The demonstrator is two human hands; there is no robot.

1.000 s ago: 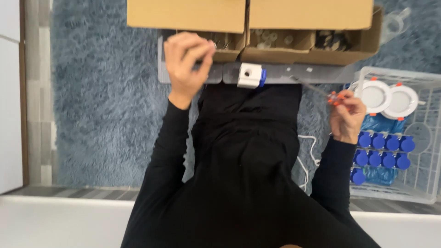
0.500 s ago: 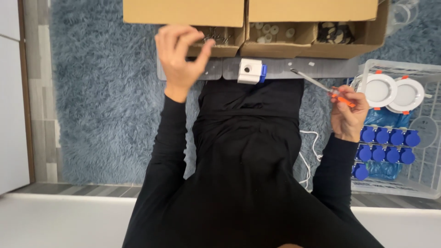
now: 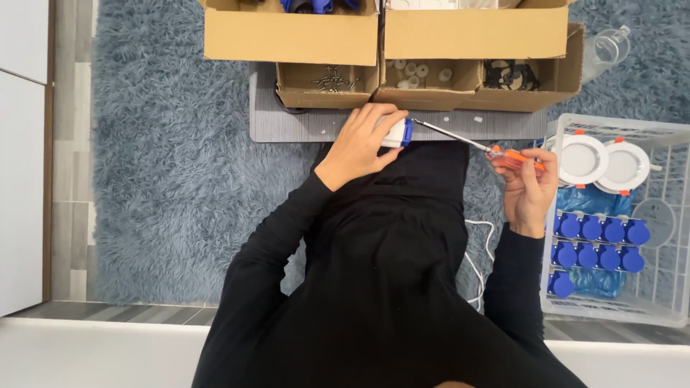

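Black sleeves frame the scene as a person works over a grey board (image 3: 302, 126) laid on a shaggy blue rug (image 3: 172, 179). The left hand (image 3: 363, 144) closes its grip around a small white-and-blue device (image 3: 399, 132) at the board's near edge, fingers wrapped over its top. The right hand (image 3: 528, 188) pinches the orange handle of a screwdriver (image 3: 481, 146), whose metal shaft slants up and left until its tip meets the device's blue end. Just beyond the board stand open cardboard boxes (image 3: 431, 65); one compartment holds loose screws (image 3: 332, 77), the next small white parts. To the right, a white wire basket (image 3: 668, 136) holds two round white downlights (image 3: 604, 162) and rows of blue caps (image 3: 600, 241). A white cable (image 3: 478, 259) lies on the rug beside the right sleeve.
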